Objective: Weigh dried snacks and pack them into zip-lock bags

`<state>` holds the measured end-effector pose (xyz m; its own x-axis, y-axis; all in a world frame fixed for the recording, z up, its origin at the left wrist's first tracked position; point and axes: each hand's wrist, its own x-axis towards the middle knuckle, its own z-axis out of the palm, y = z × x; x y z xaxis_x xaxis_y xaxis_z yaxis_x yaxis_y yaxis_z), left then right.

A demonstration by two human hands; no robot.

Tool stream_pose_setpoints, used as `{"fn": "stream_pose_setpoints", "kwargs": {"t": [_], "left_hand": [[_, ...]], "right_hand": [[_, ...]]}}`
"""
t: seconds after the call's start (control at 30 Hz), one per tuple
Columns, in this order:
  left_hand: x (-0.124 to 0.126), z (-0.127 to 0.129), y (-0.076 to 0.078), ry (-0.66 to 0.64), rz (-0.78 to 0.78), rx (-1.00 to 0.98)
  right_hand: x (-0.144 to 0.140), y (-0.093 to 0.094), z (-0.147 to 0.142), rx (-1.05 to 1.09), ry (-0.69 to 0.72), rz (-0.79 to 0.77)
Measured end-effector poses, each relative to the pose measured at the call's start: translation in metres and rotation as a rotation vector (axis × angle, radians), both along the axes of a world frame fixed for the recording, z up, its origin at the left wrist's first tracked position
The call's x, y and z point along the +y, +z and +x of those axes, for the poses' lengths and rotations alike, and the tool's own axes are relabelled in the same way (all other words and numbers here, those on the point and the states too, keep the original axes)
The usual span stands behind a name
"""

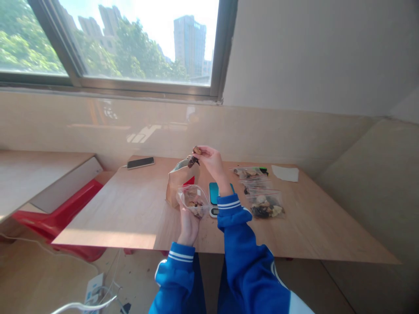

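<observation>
Clear zip bag (193, 200): small, transparent, mouth open and facing up, held upright just left of frame centre, partly filled with mixed brown and pale dried pieces. Dried pieces (195, 156): small dark-brown clump, pinched at fingertips above frame centre, directly over the paper bag. Brown paper bag (178, 181): kraft paper, standing upright on the table at frame centre, top open and crumpled, a bit of red showing on its side; sits just behind the clear bag, partly hidden by it.

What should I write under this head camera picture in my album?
Left hand holds a clear bag; right hand lifts dried bits above a paper bag.
</observation>
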<state>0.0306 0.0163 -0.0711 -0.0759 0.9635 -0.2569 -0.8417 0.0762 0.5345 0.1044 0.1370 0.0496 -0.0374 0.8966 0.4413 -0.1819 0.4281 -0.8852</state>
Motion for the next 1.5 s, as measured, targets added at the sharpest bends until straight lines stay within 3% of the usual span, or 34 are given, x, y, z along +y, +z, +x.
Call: {"fn": "stream_pose_setpoints", "kwargs": {"t": [0.17,0.4,0.73,1.0,1.27,1.4,1.5], "left_hand": [[0.0,-0.001,-0.003,0.038,0.014,-0.018],[-0.002,-0.004,-0.018,0.089,-0.031,-0.034],[-0.001,-0.024,-0.034,0.103,-0.087,-0.014],[-0.004,-0.05,-0.051,0.003,-0.222,0.028],[0.003,-0.052,-0.068,-0.026,-0.251,0.069],[0.004,-0.052,-0.073,-0.019,-0.242,0.054],[0.003,-0.054,-0.071,-0.028,-0.234,0.033]], "right_hand": [[0.016,0.006,-0.016,-0.084,-0.037,0.024],[0.023,0.005,-0.016,-0.064,-0.069,0.059],[0.012,-0.008,-0.014,-0.467,-0.057,0.102],[0.006,0.011,-0.014,-0.884,0.048,0.229],[0.016,0.023,-0.007,-1.163,0.105,0.264],[0.015,0.025,-0.001,-1.072,0.078,0.316],[0.008,0.004,0.011,-0.842,-0.061,0.33]]}}
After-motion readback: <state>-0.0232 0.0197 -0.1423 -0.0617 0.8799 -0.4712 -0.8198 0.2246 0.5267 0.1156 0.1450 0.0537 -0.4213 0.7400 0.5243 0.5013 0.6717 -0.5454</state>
